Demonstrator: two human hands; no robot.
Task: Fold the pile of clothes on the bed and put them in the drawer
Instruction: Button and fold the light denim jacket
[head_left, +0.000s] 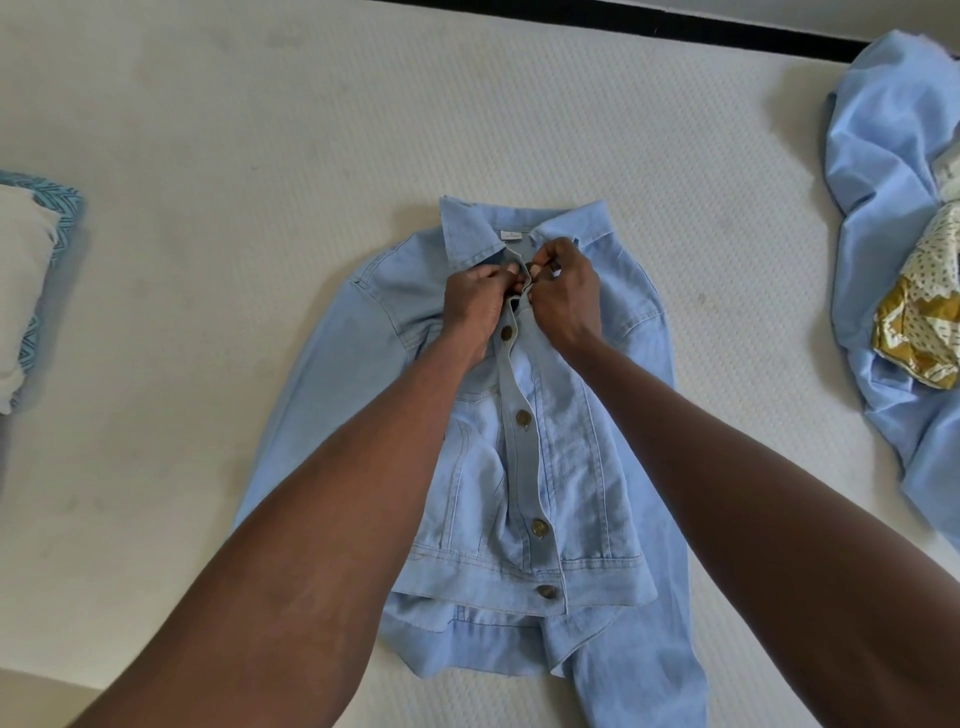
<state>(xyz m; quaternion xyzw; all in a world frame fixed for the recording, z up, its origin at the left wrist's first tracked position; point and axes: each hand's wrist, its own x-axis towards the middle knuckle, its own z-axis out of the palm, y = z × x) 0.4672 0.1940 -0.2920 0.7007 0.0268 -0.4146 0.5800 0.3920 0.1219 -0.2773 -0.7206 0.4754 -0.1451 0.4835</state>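
pale blue denim jacket (524, 441) lies flat, front up, mid-bed (208, 130). left hand (480, 299) and right hand (563, 296) both pinch the placket by the collar, working the top button. best to keep both edges lined up and taut. no drawer in view; unfolded pile (904, 249) sits far right.

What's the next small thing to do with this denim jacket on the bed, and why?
Probably finish fastening the top button. Both hands, left hand and right hand, pinch the placket just under the collar of the denim jacket, while the four brass buttons lower down already look closed. With the front shut, the jacket lying flat on the mattress should be ready to fold.
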